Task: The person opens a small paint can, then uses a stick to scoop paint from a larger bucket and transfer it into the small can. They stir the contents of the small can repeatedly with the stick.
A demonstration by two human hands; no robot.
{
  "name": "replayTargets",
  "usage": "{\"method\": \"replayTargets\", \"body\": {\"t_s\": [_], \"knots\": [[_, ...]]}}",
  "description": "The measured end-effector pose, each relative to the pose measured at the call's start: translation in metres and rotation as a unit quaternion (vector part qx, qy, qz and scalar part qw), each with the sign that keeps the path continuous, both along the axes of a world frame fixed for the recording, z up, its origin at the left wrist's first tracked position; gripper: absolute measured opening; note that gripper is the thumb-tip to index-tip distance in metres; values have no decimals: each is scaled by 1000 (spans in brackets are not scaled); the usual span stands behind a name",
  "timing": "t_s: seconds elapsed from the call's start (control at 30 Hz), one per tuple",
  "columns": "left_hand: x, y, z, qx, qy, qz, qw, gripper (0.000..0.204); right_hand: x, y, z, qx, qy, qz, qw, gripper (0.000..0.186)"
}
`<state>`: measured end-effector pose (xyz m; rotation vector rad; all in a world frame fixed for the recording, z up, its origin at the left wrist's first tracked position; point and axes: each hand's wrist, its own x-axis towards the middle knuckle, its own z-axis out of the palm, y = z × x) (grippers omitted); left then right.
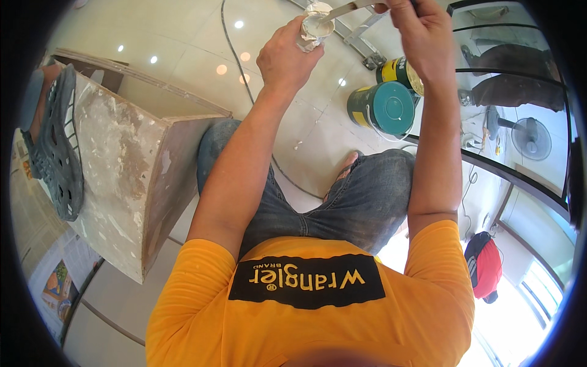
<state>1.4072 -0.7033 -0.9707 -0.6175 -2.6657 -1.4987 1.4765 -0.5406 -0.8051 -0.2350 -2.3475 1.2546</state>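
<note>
A small whitish cup (316, 27) with a ragged, crumpled rim is sitting at the far middle of the scene, holding pale paste. The left hand (288, 56) is clasping it from the left and near side, the thumb and fingers curling around its wall. The right hand (423, 38), to its right, is pinching a thin, curved tool (348, 9), whose tip is reaching into the cup; the far edge is cutting off part of the tool and the fingers, so its type is staying unclear. Right of the cup and nearer, a green bucket (359, 110) is standing before another bucket (390, 72); both are showing yellow on their sides. Nearest, the orange shirt (306, 330) is bearing a black panel (309, 293) with yellow lettering, appearing upside down. Leftward, newspaper (43, 241) is showing print too small for reading.
</note>
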Motion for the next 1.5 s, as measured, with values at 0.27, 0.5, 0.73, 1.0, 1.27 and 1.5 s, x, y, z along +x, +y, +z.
{"method": "replayTargets", "body": {"t_s": [0.27,0.5,0.73,1.0,1.27,1.5], "knots": [[2,0,4,3,-12,-11,1000,64,-14,-7,-30,112,-135,40,984,30],[-1,-2,1,20,-6,0,1000,63,-21,-5,-37,71,-133,18,988,35],[-5,-1,8,24,-65,-10,998,65,6,45,-26,60,-157,59,984,48],[5,3,8,-8,-68,-14,998,68,110,229,-134,48,-244,-375,893,62],[8,8,-5,-8,-62,-21,998,67,141,312,-294,-165,-311,-534,768,63],[4,17,-27,47,-11,-50,998,66,137,337,-300,-381,-199,-361,828,19]]}}
